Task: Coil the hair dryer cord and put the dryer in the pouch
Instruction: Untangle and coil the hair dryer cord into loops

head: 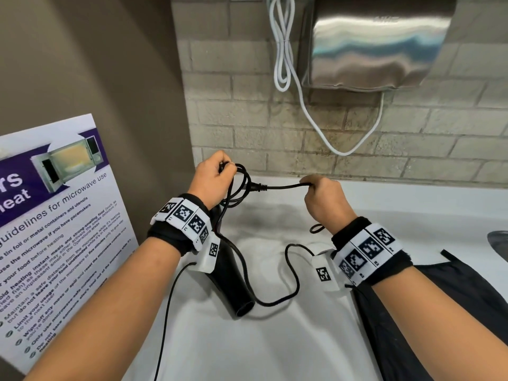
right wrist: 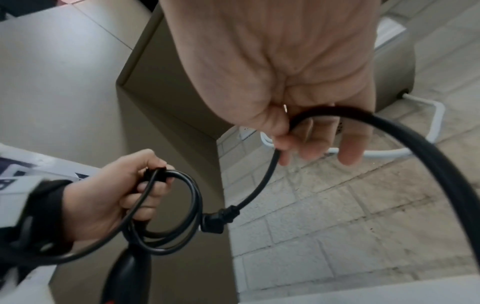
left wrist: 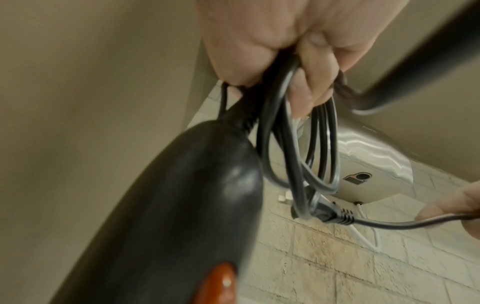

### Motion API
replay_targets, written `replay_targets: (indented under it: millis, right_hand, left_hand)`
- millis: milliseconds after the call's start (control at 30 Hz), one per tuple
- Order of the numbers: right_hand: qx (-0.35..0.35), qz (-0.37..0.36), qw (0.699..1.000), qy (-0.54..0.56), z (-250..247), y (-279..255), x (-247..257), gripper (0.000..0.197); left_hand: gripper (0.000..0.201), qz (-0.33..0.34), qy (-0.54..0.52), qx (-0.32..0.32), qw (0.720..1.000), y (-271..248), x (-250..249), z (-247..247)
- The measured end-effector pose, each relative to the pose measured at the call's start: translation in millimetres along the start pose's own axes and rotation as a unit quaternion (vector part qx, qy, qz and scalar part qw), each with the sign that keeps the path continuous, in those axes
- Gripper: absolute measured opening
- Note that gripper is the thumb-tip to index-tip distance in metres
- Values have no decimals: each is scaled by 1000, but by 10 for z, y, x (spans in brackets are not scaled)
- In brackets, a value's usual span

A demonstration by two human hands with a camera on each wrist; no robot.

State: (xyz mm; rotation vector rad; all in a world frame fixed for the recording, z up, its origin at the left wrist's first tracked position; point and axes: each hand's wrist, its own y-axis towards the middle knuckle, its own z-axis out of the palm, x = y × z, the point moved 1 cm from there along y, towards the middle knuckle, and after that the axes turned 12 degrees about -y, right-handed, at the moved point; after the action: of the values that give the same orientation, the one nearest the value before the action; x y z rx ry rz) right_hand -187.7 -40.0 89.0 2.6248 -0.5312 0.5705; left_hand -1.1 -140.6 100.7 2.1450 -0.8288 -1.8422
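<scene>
My left hand (head: pixel 222 171) grips several loops of the black cord (head: pixel 237 185) together with the cord's root at the dryer handle. The black hair dryer (head: pixel 233 279) hangs below that wrist, nozzle low over the counter; its handle (left wrist: pixel 182 205) and orange switch (left wrist: pixel 221 283) fill the left wrist view. My right hand (head: pixel 313 188) pinches the cord a short way behind the plug (head: pixel 255 187), which sits against the loops. Slack cord (head: pixel 292 270) trails over the counter. The black pouch (head: pixel 453 298) lies flat under my right forearm.
A white counter (head: pixel 275 347) runs along a brick wall. A steel hand dryer (head: pixel 379 45) with a white cable (head: pixel 283 50) hangs on the wall above. A microwave poster (head: pixel 55 215) leans at the left; a sink rim (head: pixel 499 243) shows far right.
</scene>
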Motion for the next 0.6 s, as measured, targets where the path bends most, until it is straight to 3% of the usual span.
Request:
replay_targets:
  millis: [133,233,367,500,600]
  right_hand:
    - [1,-29,996,-87,6,-28,94,29]
    - [0,-63,964,-257,43,-46,124,24]
    - [1,-106,917,-384,75,-75,101,27]
    - [52,-95,921,-375,82,-71,20,35]
    - [25,-73,943,-324,53,-60,0,36]
  left_hand:
    - [27,6,9,9,1000,-4,-13,41]
    - [27,4,-5,18,1000,-14,-11,71]
    - [28,5,-11,13,1000,-12,-8,74]
    - [27,1,-19,1,1000,12,17,44]
    - [27,4,-11,-4,1000,15,14,20]
